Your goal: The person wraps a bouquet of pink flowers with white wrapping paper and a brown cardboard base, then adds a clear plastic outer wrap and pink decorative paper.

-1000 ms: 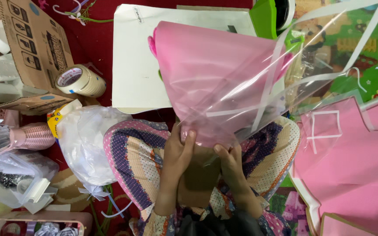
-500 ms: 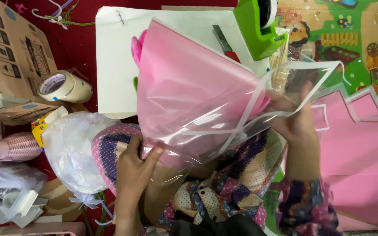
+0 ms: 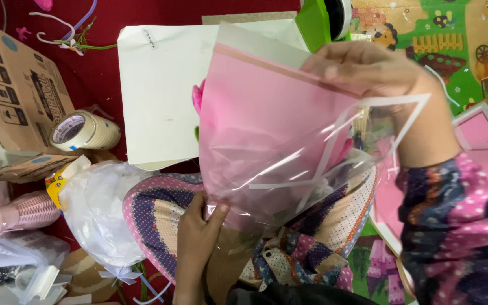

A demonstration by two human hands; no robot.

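A pink translucent wrapping sheet (image 3: 266, 130) with a clear, white-bordered cellophane layer (image 3: 362, 141) is folded into a cone over my lap. My left hand (image 3: 196, 237) pinches the cone's lower end, thumb on the front. My right hand (image 3: 379, 73) is raised and grips the sheet's upper right edge. A pink flower (image 3: 198, 96) peeks out at the cone's left side. What else is inside the cone is hidden.
A white card sheet (image 3: 159, 85) lies on the red floor behind the cone. A tape roll (image 3: 83, 130) and cardboard box (image 3: 12, 85) sit left. A green tape dispenser (image 3: 326, 20) is above, pink sheets (image 3: 487, 135) right, and a white plastic bag (image 3: 97, 209) lower left.
My right hand left the cone's base, went to the right edge, then rose to its upper right edge. The left hand stayed at the base. The view moved closer.
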